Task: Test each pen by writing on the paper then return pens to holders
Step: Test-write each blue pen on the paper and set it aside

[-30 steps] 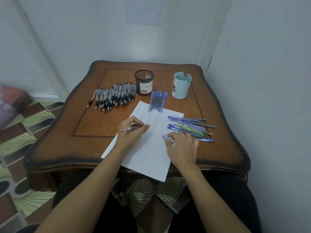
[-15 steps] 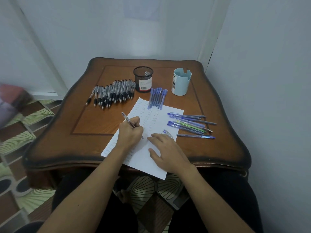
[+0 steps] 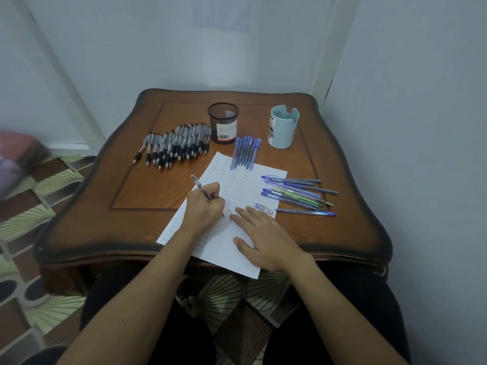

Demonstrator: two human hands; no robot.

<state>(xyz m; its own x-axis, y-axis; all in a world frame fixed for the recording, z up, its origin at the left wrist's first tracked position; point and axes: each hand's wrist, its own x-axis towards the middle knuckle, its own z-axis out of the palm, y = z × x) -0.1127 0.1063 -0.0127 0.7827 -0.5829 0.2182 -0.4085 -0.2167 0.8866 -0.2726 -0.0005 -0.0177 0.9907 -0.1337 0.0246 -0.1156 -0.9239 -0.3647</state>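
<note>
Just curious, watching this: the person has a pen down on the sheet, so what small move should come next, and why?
Probably a short test stroke. The left hand grips the pen with its tip down at the paper, beside rows of small marks. The right hand lies flat on the sheet, steadying it. The clear cap lies off nearby, so recapping would come after.

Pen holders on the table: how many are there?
2: the black mesh holder stands mid-back on the table; the light blue holder stands to its right. None looks hidden.
</note>
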